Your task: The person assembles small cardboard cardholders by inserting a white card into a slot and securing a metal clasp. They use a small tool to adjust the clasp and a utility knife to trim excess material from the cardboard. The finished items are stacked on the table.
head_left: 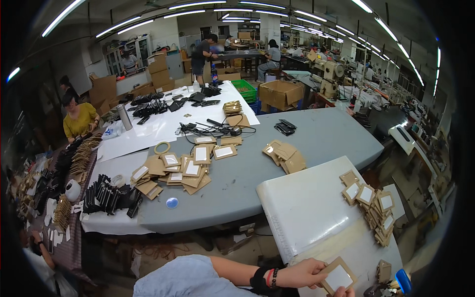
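My left hand (304, 273), with a black wristband and bracelets on its wrist, pinches the left edge of a tan card holder (340, 277) with a white panel in its middle. At the lower edge of the picture, fingertips of my right hand (344, 292) grip the same holder's bottom edge; the rest of that hand is out of sight. The holder is over the front of a white-topped work surface (302, 208). On that surface, to the right, lies a loose pile of similar tan holders (378, 213). Another tan piece (384, 271) lies nearer me.
Beyond is a grey table (232, 198) with heaps of tan holders (193, 166), a smaller tan stack (286, 157), black cords (213, 129) and black pieces (285, 127). A blue object (403, 281) stands near my right. A person in yellow (79, 120) works at the left.
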Available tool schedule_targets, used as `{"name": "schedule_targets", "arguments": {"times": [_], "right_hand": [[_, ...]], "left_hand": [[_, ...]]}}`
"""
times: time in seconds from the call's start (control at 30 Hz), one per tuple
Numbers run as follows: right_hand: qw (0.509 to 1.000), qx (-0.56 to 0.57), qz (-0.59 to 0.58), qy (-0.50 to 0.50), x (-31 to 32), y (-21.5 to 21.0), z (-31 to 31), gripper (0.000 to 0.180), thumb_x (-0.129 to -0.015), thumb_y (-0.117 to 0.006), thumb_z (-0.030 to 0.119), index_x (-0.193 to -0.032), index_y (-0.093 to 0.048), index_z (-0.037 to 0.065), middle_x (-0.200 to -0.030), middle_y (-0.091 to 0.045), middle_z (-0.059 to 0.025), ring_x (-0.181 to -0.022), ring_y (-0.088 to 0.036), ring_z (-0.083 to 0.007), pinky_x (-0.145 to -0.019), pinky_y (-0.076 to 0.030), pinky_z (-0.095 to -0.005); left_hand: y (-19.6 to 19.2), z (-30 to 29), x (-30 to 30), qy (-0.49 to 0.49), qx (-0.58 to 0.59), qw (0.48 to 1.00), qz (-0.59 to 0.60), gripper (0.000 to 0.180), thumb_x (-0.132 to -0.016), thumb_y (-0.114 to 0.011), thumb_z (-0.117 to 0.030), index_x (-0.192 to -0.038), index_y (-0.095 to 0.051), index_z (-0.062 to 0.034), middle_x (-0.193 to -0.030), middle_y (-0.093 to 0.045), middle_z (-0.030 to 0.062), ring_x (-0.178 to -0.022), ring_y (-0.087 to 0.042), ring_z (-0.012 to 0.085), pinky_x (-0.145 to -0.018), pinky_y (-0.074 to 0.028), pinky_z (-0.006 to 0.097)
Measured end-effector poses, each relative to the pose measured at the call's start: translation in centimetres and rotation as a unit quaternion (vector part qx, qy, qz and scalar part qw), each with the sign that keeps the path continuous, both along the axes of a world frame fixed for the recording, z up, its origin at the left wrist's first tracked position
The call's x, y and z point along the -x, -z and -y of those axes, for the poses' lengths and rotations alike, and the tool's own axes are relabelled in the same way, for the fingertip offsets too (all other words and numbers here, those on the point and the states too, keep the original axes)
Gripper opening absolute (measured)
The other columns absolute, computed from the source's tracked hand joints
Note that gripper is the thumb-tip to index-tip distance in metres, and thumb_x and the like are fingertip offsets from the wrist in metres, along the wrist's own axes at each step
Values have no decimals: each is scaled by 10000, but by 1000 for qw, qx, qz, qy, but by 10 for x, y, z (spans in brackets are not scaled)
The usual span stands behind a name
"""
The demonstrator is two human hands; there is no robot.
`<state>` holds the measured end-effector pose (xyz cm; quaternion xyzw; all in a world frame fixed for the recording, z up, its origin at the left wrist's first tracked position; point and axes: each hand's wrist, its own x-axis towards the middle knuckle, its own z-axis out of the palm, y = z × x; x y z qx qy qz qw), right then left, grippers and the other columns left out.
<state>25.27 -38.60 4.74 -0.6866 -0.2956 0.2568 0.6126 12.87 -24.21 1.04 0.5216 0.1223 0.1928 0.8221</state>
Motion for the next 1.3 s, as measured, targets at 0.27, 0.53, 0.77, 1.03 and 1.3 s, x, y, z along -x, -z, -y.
{"name": "schedule_targets", "arguments": {"times": [0.27,0.53,0.77,1.03,1.3], "right_hand": [[986,-53,-158,24,-29,27,27,295,-965,-519,247,-1124,-524,-2,-743,-543,-26,-454,-351,-29,-398,-270,-191],[865,10,-480,-144,-52,80,73,218,-938,-537,152,-1138,-522,67,-929,-537,-35,-758,-486,-105,-623,-418,-194],[929,136,-191,-286,-35,96,104,227,-955,-518,150,-1133,-572,20,-828,-549,-2,-710,-489,-85,-634,-436,-230],[958,148,-123,-214,-31,75,128,304,-960,-518,159,-1227,-546,16,-700,-526,23,-571,-429,-57,-519,-375,-202],[981,10,-65,-185,-34,7,117,448,-964,-462,74,-1389,-350,-9,-917,-516,-55,-741,-495,-92,-641,-448,-220]], "left_hand": [[-7,-17,2,-61,45,996,-48,343,-955,-520,-197,-1193,-518,50,-1009,-642,77,-890,-637,108,-757,-543,230],[13,-47,27,-43,104,977,-183,315,-929,-514,-173,-1110,-537,83,-1009,-658,167,-872,-686,191,-714,-570,228],[25,-27,28,4,104,967,-234,324,-915,-522,-219,-1085,-556,56,-1014,-661,148,-850,-688,170,-705,-565,228],[16,-25,23,173,24,956,-237,323,-919,-501,-241,-1083,-576,27,-973,-671,118,-847,-680,149,-704,-557,239],[35,-23,11,197,107,966,-126,343,-966,-492,-278,-1171,-523,-5,-1095,-628,80,-924,-646,123,-770,-536,241]]}}
